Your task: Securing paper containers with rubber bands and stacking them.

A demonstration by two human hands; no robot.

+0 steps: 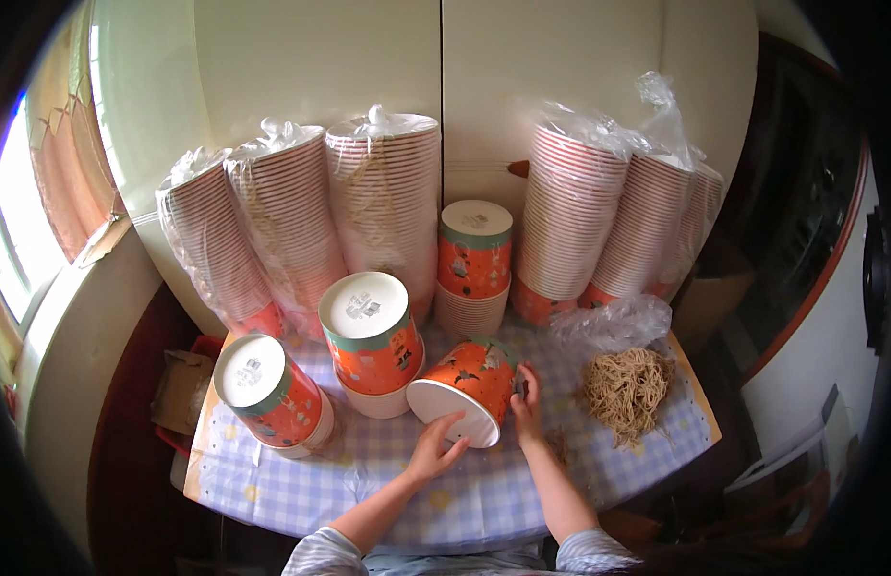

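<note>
orange cup [476, 375] tilted; left hand [434, 453] at its mouth, grip unclear; right hand [527, 408] gripping its side near base

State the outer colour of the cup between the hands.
Cup: orange with small printed figures, green band at its base end. Best seen in the head view.
</note>
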